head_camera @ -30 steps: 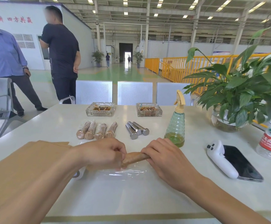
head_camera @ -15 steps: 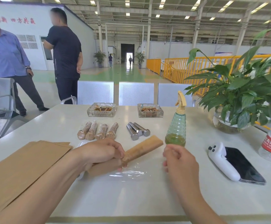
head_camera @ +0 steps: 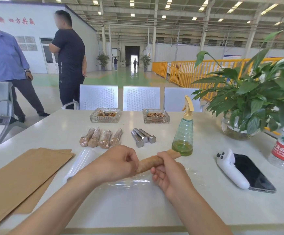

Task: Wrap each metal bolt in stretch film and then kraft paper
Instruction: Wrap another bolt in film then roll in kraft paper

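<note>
Your left hand (head_camera: 119, 160) and your right hand (head_camera: 169, 168) both hold the kraft-wrapped bolt (head_camera: 152, 162) just above the surface (head_camera: 137, 206). The left grip is closed on its near end, and the fingers of the right grip curl around the middle. The free paper end points up toward the spray bottle (head_camera: 183, 133). Below the bolt lies a loose sheet of stretch film (head_camera: 129, 183), and the film roll (head_camera: 82, 161) lies left of it. Further left of the bolt is the stack of kraft paper (head_camera: 19, 178). Behind the bolt, four wrapped bolts (head_camera: 101, 138) lie side by side, and three bare metal bolts (head_camera: 143, 137) lie to the right of them. Right of the bolt, well apart, you see a white controller (head_camera: 231, 168) on a phone (head_camera: 254, 175).
</note>
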